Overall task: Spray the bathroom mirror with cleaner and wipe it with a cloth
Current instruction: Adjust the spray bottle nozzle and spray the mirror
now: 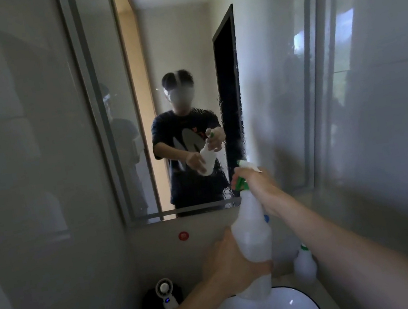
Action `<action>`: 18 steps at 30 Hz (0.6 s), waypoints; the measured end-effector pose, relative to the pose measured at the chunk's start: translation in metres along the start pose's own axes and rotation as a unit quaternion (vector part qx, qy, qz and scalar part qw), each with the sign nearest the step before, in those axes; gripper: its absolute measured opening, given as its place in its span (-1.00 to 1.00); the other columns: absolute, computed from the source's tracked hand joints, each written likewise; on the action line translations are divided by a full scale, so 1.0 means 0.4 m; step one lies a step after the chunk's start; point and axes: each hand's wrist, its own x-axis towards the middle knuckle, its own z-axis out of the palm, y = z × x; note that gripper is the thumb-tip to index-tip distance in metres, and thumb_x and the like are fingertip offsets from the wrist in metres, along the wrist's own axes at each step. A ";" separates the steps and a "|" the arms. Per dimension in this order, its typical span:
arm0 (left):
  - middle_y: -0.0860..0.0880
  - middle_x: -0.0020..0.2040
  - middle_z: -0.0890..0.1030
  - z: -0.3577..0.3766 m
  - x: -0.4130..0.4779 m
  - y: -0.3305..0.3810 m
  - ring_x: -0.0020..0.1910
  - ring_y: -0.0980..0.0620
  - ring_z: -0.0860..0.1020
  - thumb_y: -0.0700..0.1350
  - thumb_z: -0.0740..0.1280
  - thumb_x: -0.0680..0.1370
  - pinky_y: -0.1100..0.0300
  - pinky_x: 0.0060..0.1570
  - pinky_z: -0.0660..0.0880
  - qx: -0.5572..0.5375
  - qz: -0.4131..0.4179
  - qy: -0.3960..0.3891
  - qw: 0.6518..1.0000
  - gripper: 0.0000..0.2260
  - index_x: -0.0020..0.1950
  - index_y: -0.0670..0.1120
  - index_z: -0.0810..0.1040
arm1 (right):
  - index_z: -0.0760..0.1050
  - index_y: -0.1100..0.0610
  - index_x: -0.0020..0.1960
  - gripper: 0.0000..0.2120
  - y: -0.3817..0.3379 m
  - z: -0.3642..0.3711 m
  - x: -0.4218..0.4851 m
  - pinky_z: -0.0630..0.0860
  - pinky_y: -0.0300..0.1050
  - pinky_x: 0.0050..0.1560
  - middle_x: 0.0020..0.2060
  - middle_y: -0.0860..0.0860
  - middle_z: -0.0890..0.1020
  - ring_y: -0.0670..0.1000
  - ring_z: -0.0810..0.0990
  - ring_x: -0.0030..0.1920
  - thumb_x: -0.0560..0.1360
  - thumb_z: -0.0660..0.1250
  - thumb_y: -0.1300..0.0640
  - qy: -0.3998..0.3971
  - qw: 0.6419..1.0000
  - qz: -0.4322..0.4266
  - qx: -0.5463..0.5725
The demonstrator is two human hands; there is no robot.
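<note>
Right grip (254,186): clenched on spray bottle (251,232) neck.
Left grip (232,263): wraps its base.
Axis: nozzle-up, mirror (278,74) dead ahead.

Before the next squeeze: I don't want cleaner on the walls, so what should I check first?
1. Right hand on the spray bottle trigger: ok.
2. Left hand gripping the bottle's base: ok.
3. Nozzle facing the mirror: ok.
4. Whole mirror wetted: not ok, droplets only near the middle.
5. Cloth within reach: cannot tell, none in view.
</note>
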 end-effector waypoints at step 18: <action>0.17 0.24 0.56 0.011 -0.061 -0.082 0.18 0.03 0.57 0.33 0.51 0.26 0.12 0.11 0.54 0.070 -0.117 -0.013 0.991 -0.19 0.44 0.26 0.27 | 0.58 0.15 -0.45 -0.81 0.141 0.135 0.017 0.51 0.02 -0.17 -0.41 0.16 0.65 0.15 0.59 -0.32 0.27 0.30 0.09 -0.118 0.988 0.101 -0.022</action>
